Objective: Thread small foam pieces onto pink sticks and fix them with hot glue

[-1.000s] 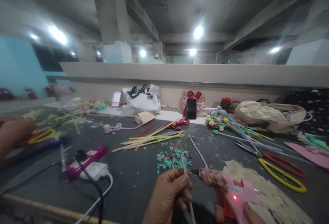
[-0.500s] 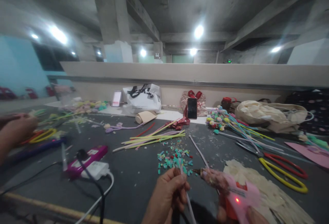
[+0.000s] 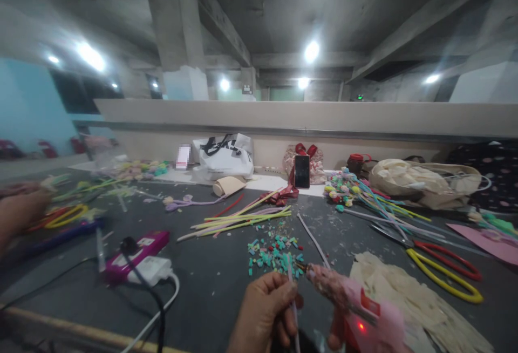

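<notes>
At the bottom centre, my left hand [image 3: 265, 310] pinches a thin pale lilac pipe cleaner [image 3: 295, 320], its top end sticking up above the fingertips. My right hand [image 3: 338, 328], mostly hidden by the tool and cut off by the lower edge, grips a pink hot glue gun [image 3: 376, 310] with a lit red lamp. The gun's nozzle points left, close to the upper end of the pipe cleaner; I cannot tell whether they touch. Just behind both hands lies a scatter of small teal, red and pale cut bits [image 3: 275, 253].
Loose yellow and lilac pipe cleaners [image 3: 243, 219] lie beyond the bits. Red-and-yellow-handled scissors [image 3: 445, 275] and cream cloth [image 3: 388, 283] are at right. A purple power strip [image 3: 140, 256] with cables stands at left. Another person's hand [image 3: 24, 202] works at the far left.
The glue gun has shifted left and its nozzle is nearer the pipe cleaner's top. My left hand has moved slightly right and down. The other person's hand has moved a little left.
</notes>
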The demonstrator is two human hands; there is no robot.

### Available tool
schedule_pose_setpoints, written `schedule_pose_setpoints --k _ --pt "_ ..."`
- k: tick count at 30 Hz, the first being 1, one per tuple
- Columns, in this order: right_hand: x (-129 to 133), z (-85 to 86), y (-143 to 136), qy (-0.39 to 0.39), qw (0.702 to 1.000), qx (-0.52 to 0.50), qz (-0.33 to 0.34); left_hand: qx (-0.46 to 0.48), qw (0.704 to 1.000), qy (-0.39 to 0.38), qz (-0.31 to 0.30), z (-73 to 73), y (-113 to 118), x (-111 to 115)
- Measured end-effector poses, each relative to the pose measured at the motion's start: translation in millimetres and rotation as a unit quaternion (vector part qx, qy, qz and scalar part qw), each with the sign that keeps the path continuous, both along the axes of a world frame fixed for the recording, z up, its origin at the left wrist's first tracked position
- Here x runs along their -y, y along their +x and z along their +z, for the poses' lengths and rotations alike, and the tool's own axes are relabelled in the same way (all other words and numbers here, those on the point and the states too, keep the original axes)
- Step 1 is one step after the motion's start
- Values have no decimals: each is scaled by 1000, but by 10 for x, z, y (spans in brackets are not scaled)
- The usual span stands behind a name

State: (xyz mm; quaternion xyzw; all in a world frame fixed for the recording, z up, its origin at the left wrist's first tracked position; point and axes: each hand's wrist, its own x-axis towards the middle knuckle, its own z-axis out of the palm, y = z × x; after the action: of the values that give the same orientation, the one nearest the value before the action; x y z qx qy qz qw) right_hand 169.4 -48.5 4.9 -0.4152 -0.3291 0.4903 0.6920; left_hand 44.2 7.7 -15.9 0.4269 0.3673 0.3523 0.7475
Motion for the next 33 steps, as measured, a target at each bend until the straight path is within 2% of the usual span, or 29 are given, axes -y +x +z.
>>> schedule_pose_setpoints --k 4,10,17,24,33 --pt "-196 8 32 25 999 35 29 -4 1000 1 -6 18 5 12" --pt "-175 -9 152 57 994 92 -9 12 1000 9 -26 24 7 16" --pt "-196 18 179 36 992 117 -25 -9 999 10 -37 -14 21 -18" --pt "-213 -112 70 29 992 117 -38 -17 999 6 -34 16 28 11" --pt "-258 -203 110 47 992 105 -44 -15 999 14 -27 -1 26 11"
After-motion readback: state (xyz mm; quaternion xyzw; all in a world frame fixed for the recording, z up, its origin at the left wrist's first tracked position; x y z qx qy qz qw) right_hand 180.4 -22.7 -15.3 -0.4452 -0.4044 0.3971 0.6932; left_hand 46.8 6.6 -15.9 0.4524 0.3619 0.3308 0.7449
